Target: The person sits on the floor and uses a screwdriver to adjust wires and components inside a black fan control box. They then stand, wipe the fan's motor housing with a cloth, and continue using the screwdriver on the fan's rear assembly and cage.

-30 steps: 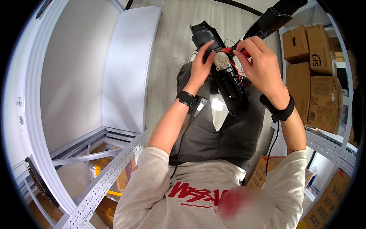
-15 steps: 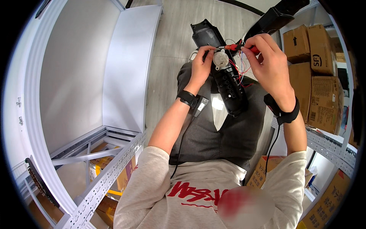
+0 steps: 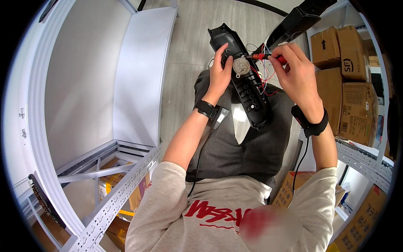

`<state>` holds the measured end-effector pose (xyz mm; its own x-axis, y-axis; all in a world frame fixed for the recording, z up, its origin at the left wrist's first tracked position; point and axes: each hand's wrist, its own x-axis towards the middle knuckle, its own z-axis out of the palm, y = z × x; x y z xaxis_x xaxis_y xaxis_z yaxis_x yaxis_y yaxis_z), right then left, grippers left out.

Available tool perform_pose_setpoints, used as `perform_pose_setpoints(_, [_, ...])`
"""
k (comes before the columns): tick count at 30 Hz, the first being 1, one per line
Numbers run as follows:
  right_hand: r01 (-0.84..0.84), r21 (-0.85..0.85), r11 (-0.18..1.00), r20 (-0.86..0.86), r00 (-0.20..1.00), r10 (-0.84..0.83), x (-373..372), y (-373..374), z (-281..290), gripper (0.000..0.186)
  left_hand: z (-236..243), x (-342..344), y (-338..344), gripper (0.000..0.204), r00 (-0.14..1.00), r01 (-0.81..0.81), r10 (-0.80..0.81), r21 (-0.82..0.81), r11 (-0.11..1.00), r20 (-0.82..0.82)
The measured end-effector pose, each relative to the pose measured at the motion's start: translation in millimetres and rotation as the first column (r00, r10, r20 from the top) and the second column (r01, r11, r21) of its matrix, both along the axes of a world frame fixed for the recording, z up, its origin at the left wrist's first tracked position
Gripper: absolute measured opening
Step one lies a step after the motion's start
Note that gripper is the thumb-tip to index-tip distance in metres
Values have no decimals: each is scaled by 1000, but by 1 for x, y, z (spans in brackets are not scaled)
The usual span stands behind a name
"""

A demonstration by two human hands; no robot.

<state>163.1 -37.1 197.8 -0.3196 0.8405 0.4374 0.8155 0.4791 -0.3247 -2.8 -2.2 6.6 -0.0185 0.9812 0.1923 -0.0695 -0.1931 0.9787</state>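
A long black plastic housing (image 3: 260, 115) lies over my lap, with a pale round component (image 3: 241, 66) on it and red and white wires (image 3: 264, 77) along its right side. My left hand (image 3: 219, 75) grips the housing's left edge, index finger lying along it beside that component. My right hand (image 3: 296, 75) is closed on a red-and-black screwdriver (image 3: 258, 56), held nearly horizontal; its tip is at or very near the component's upper edge, contact unclear. Both wrists wear black straps with cables.
A large black panel (image 3: 287, 29) stands at upper right above the housing. Cardboard boxes (image 3: 325, 92) fill the right-hand shelving (image 3: 365, 161). On my left are a white board (image 3: 138, 71) and a perforated metal frame (image 3: 109, 197), with more boxes (image 3: 138, 189) below.
My left index finger, curled toward the screwdriver tip half a second ago, now stretches up along the housing. My right hand and screwdriver have shifted slightly down since half a second ago.
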Motion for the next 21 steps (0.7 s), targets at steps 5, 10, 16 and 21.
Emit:
perform_pose_setpoints(5, [-14, 3, 1000, 11, 1000, 14, 5, 5, -10, 12, 2, 0, -1, 46, 1000, 2, -2, -4, 1000, 13])
perform_pose_setpoints(10, [-1, -14, 1000, 10, 1000, 1, 4, 5, -13, 12, 4, 2, -2, 56, 997, 31, -30, -10, 999, 72])
perform_pose_setpoints(16, [-18, -3, 1000, 31, 999, 19, 5, 7, -16, 13, 2, 1, -2, 75, 985, 88, -89, 19, 996, 145])
perform_pose_setpoints(21, [-18, 1, 1000, 47, 999, 18, 5, 10, -15, 12, 8, 0, -4, 77, 964, 170, -155, -53, 984, 217])
